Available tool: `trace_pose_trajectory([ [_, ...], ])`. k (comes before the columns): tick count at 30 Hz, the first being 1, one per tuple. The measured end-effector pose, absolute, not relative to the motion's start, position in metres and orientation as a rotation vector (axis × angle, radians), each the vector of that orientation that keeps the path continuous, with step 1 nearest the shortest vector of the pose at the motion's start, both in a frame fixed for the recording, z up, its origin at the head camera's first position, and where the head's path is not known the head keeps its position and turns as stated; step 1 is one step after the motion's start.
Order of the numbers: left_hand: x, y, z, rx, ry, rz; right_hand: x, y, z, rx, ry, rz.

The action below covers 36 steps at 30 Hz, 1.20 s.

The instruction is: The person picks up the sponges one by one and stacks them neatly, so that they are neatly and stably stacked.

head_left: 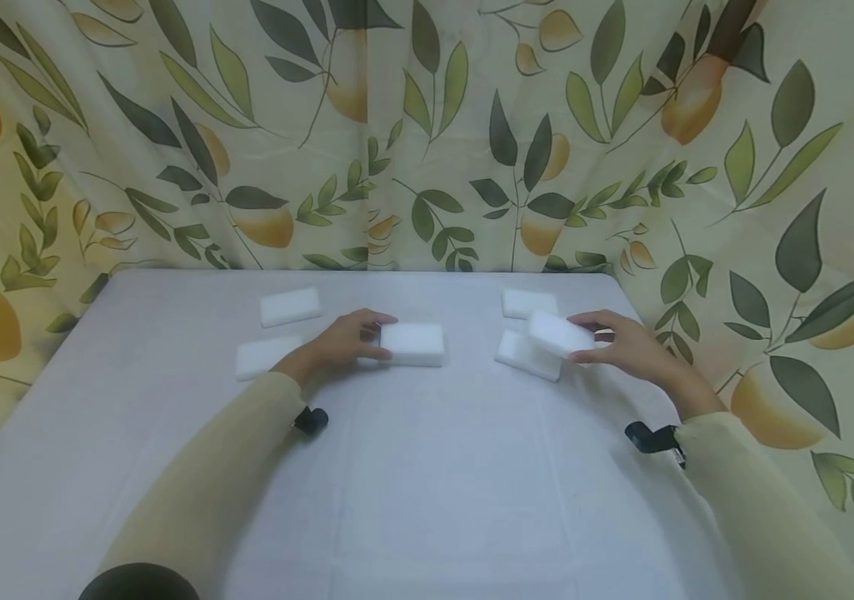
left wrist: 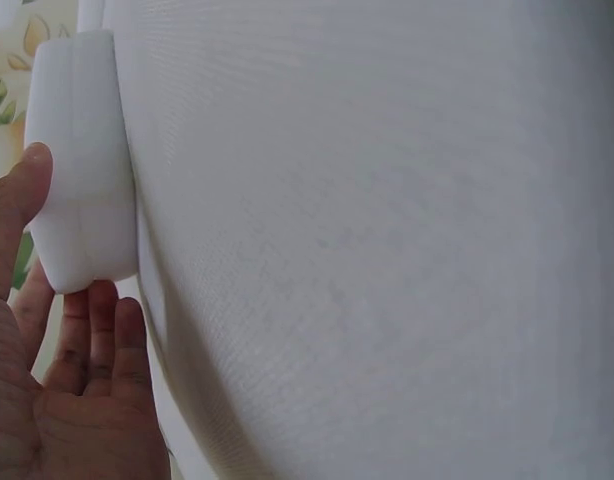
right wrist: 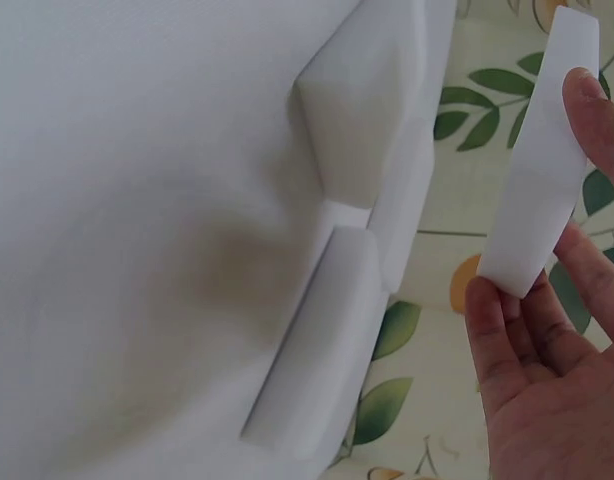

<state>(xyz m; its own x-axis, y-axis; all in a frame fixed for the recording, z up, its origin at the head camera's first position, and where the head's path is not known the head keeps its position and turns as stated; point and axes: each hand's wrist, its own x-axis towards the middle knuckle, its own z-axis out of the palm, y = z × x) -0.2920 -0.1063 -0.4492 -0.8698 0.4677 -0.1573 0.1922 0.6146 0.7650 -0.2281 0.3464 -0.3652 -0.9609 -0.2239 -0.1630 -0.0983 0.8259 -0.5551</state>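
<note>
My left hand [head_left: 344,342] pinches the left end of a white sponge block [head_left: 413,343] at the middle of the table. In the left wrist view a faint seam runs along this block [left wrist: 82,150], perhaps two stacked; I cannot tell. My right hand [head_left: 625,343] holds another white sponge block [head_left: 560,333] by its right end, slightly tilted. The right wrist view shows that block [right wrist: 542,160] raised off the table, between thumb and fingers. Below it in the head view lies a white block [head_left: 524,357], with one more [head_left: 530,303] just behind.
Two more white blocks, a rear one [head_left: 290,307] and a front one [head_left: 265,357], lie left of my left hand, the front one partly behind the wrist. A white cloth covers the table [head_left: 441,483]. A curtain with leaves and fruit [head_left: 464,125] hangs behind and at the sides.
</note>
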Motion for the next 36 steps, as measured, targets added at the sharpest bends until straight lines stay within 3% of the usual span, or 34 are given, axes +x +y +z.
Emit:
trace_pose_trajectory([
  [36, -0.290, -0.107, -0.447, 0.554, 2.495, 1.140, -0.267, 0.278, -0.366, -0.405, 2.740, -0.953],
])
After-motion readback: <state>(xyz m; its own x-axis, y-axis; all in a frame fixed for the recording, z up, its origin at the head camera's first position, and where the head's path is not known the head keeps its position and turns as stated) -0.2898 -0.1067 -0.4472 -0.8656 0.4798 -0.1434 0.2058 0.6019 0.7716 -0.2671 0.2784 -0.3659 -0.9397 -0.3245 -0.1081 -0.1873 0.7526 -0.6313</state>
